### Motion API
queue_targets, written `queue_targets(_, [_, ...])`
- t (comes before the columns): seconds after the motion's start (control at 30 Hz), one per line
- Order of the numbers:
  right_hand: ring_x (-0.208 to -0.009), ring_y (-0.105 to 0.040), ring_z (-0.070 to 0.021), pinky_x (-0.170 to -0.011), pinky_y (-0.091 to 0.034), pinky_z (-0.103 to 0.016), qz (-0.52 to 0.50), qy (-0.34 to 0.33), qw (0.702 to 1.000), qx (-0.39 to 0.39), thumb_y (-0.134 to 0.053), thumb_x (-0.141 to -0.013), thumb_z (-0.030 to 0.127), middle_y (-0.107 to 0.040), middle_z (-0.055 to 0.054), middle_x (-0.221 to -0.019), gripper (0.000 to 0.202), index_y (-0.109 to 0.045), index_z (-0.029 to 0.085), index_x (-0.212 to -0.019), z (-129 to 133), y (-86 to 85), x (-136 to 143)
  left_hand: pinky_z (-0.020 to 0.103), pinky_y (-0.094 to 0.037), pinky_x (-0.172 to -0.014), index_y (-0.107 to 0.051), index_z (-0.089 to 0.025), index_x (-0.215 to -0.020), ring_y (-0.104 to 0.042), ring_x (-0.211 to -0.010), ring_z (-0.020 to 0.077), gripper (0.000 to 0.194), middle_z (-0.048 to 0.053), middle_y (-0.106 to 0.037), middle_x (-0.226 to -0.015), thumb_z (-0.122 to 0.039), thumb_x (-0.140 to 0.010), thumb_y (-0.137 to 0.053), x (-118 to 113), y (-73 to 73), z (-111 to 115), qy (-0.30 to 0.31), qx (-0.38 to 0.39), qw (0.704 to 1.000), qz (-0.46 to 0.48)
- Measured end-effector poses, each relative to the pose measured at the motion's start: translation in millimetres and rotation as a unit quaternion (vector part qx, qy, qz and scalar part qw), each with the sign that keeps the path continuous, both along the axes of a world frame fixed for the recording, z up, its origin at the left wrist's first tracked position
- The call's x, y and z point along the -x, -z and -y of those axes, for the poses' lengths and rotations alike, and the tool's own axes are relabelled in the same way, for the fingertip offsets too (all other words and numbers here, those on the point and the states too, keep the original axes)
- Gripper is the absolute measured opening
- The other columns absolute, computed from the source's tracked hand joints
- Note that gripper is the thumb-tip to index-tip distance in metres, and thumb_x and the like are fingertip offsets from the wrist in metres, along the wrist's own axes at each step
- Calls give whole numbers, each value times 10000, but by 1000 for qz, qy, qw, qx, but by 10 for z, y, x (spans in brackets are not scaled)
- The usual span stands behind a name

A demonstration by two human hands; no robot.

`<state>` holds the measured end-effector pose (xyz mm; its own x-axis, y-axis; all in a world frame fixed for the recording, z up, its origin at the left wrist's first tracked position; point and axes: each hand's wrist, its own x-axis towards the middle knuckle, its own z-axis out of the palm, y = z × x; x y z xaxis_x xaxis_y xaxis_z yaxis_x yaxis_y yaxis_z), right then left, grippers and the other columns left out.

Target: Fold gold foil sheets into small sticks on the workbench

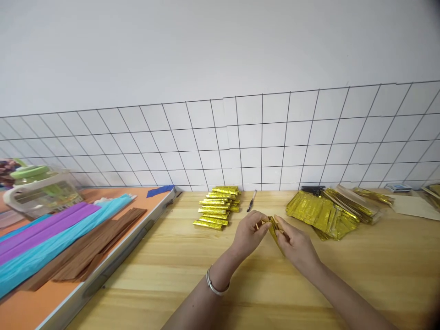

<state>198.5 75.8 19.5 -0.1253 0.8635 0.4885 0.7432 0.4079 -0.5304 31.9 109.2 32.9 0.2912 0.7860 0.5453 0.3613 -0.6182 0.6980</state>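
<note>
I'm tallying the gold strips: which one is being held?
The strip between the left hand and right hand; the others, such as the left stack and right pile, lie unheld.

The wood-grain table carries a stack of narrow gold foil strips, a pen just to its right, then a spread pile of gold foil pieces and a pale sheet. Purple, light-blue and brown crinkled strips lie on the adjoining orange surface.
</note>
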Motion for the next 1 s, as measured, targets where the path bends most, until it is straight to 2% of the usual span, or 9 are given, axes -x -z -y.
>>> queue_targets(0.23, [-882,-668,-207,-745,-524,-328,25,0,999,-25,-417,-863,243,-667,-73,-1112,419,-512,214,-1269,-1,47,13,202,-387,-600,-566,-167,-774,-482,-678,102,113,0,-534,-746,-254,-839,-536,-28,52,2,-14,33,998,50])
queue_targets(0.43, [-747,-670,-206,-654,-501,-308,64,-16,998,-25,-416,-880,289,-710,-74,-955,441,-464,200,-1310,20,70,49,197,-387,-584,-535,-152,-770,-446,-632,86,181,-15,-488,-700,-318,-844,-536,-61,97,-14,12,121,978,168])
queue_targets(0.5, [-705,-661,-195,-626,-492,-291,43,-37,998,-2,-422,-884,311,-714,-55,-885,452,-444,212,-1324,24,49,46,193,-385,-574,-532,-150,-781,-442,-632,85,202,-15,-481,-700,-342,-842,-538,-66,95,-19,31,146,970,194])
queue_targets(0.57, [-725,-655,-186,-642,-492,-283,7,-63,998,15,-409,-895,326,-708,-48,-898,423,-468,226,-1301,24,20,31,191,-383,-560,-534,-149,-804,-443,-625,83,217,-18,-479,-701,-363,-835,-547,-68,90,-20,56,170,960,214])
queue_targets(0.7, [-779,-640,-174,-673,-483,-267,-43,-98,994,31,-390,-908,338,-692,-37,-922,296,-614,246,-1078,13,-35,-7,186,-366,-520,-530,-150,-856,-428,-567,72,243,-38,-452,-653,-388,-822,-564,-71,101,-16,114,229,936,241])
queue_targets(0.8, [-732,-617,-167,-641,-470,-261,-77,-87,992,48,-447,-881,347,-675,-21,-834,219,-632,241,-934,-1,-49,-18,186,-359,-519,-536,-144,-866,-422,-565,71,243,-36,-461,-650,-382,-826,-567,-71,117,-13,133,233,935,233])
queue_targets(0.87, [-657,-592,-157,-581,-459,-257,-114,-56,990,61,-512,-838,353,-662,-11,-810,199,-601,241,-976,-16,-37,-13,188,-366,-532,-542,-144,-862,-429,-579,72,239,-23,-494,-682,-380,-831,-561,-70,124,-13,138,231,936,226])
queue_targets(0.93, [-615,-573,-149,-533,-443,-251,-145,-31,986,73,-559,-798,346,-656,-8,-821,299,-555,245,-1079,-32,-14,-5,191,-374,-544,-545,-145,-865,-438,-593,73,240,-8,-531,-729,-383,-836,-554,-68,132,-15,142,231,937,218])
queue_targets(1.0, [-626,-573,-146,-532,-442,-247,-161,-35,983,84,-565,-785,326,-650,-8,-831,352,-536,251,-1128,-49,10,4,192,-379,-550,-547,-147,-886,-446,-601,77,242,-2,-545,-747,-385,-839,-550,-67,150,-22,138,230,940,211])
